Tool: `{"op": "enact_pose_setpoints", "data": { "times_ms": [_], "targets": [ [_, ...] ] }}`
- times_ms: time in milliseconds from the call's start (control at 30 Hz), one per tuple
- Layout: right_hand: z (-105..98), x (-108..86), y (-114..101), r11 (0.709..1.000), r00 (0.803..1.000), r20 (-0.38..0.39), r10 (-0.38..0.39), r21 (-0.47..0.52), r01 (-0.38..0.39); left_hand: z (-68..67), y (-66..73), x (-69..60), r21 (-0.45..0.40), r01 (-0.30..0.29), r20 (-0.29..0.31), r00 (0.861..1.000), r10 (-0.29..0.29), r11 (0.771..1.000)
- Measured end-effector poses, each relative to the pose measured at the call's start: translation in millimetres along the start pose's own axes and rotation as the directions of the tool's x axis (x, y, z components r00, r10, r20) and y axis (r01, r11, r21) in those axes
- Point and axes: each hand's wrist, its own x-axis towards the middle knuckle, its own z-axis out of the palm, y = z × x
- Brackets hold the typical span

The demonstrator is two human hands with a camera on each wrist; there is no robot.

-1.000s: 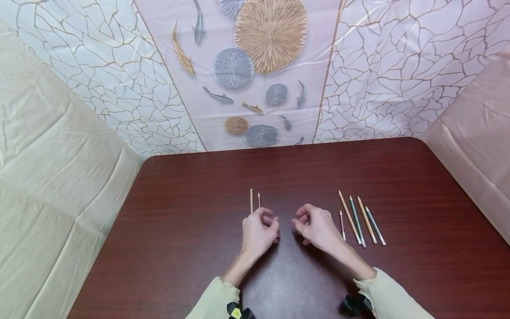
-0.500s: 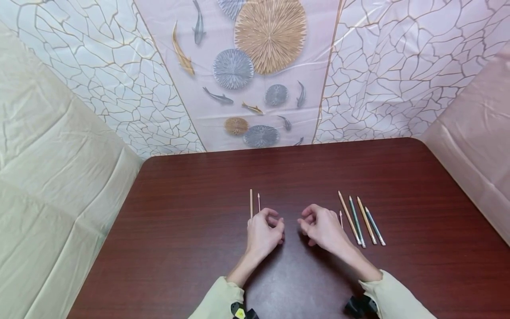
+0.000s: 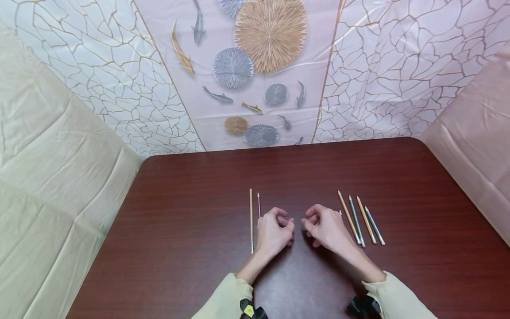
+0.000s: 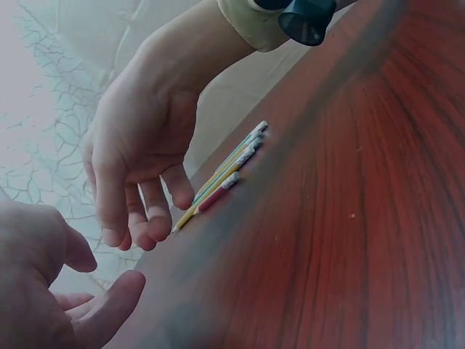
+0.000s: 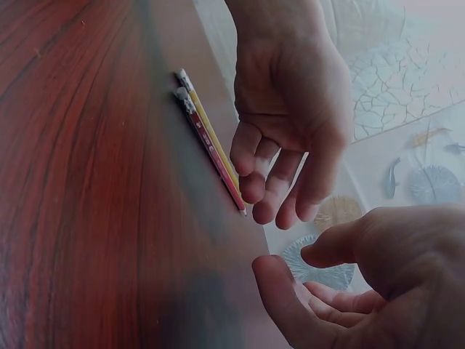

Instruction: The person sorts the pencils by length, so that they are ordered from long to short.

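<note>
Left hand: my left hand (image 3: 275,230) hung over the table (image 3: 179,221), its fingers loosely bent, pinching nothing.
Right hand: my right hand (image 3: 327,228) faced it, equally relaxed, with nothing between thumb and fingers.
Gap between hands: they came near but did not touch; with nothing held, I would judge this a resting pose.
Left pair: a long yellow pencil (image 3: 251,221) and a short red pencil (image 3: 259,204) lay side by side, apart, to the left of my left hand, which hid the red one's near end.
Right group: another short red pencil (image 4: 218,193), mostly covered by my right hand in the head view, lay beside four other pencils (image 3: 357,221).
Direction: the points looked away from me, probably so that the blunt ends were easier to reach.
Spacing: the separate groups perhaps left room for my hands.
</note>
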Motion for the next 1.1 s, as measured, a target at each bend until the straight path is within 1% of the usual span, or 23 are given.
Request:
{"op": "enact_pose_setpoints", "data": {
  "times_ms": [200, 400, 500, 667, 800, 867, 1100],
  "targets": [
    [-3.7, -0.9, 2.0, 1.000, 1.000, -0.001, 0.018, 0.009, -0.018, 7.6, 3.1, -0.1, -0.031, 0.003, 0.022, 1.000, -0.002, 1.000],
    [-5.5, -2.0, 3.6, 1.000, 1.000, -0.002, 0.021, 0.023, -0.021, 14.9, 5.7, 0.9, -0.001, 0.009, 0.024, 1.000, -0.008, 1.000],
    [-6.6, -2.9, 4.8, 0.999, 1.000, -0.002, 0.020, 0.029, -0.020, 17.8, 7.0, 0.8, -0.010, 0.014, 0.031, 0.999, -0.013, 1.000],
    [-8.9, -3.2, 6.8, 1.000, 1.000, -0.008, 0.016, 0.011, -0.016, 21.2, 8.1, 0.6, -0.013, 0.007, 0.034, 0.999, -0.006, 1.000],
    [-11.0, -4.3, 9.4, 1.000, 1.000, -0.012, 0.005, 0.001, -0.005, 23.1, 8.3, 0.6, -0.020, 0.015, 0.038, 0.999, -0.014, 1.000],
    [-11.9, -4.9, 11.1, 1.000, 1.000, -0.012, 0.003, 0.007, -0.003, 24.3, 8.2, 0.8, -0.022, 0.022, 0.039, 0.999, -0.021, 1.000],
    [-15.9, -6.2, 15.3, 0.999, 1.000, -0.019, 0.023, 0.035, -0.022, 28.6, 8.7, 0.9, -0.017, 0.012, 0.032, 0.999, -0.011, 1.000]
  ]
}}
